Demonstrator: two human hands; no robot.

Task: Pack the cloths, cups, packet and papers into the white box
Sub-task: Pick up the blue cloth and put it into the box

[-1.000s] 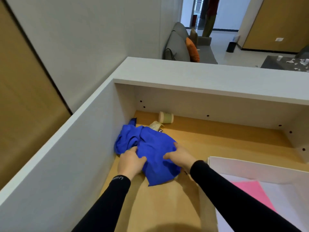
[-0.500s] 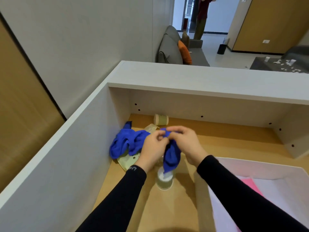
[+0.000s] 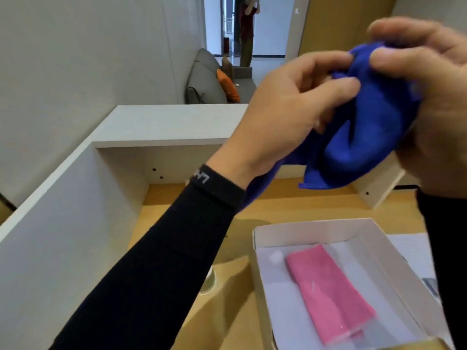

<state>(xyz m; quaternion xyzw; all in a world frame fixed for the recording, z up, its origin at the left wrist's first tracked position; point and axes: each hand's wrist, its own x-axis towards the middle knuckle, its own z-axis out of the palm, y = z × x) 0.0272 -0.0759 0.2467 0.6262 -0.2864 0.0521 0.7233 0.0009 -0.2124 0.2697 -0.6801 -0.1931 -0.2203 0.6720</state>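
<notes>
A blue cloth hangs bunched in the air, high above the desk and close to the camera. My left hand pinches its left side and my right hand grips its top and right side. Below, the white box stands open at the lower right, with a folded pink cloth and white paper inside. A cup stands on the desk left of the box, mostly hidden by my left forearm. The other cup and the packet are hidden from view.
The wooden desk sits in a white alcove with a side wall on the left and a back shelf. Beyond are a grey sofa with an orange cushion and a person standing in a doorway.
Both hands have lifted the blue cloth from the desk's left corner up toward the camera. The view has shifted right, bringing more of the white box into sight.
</notes>
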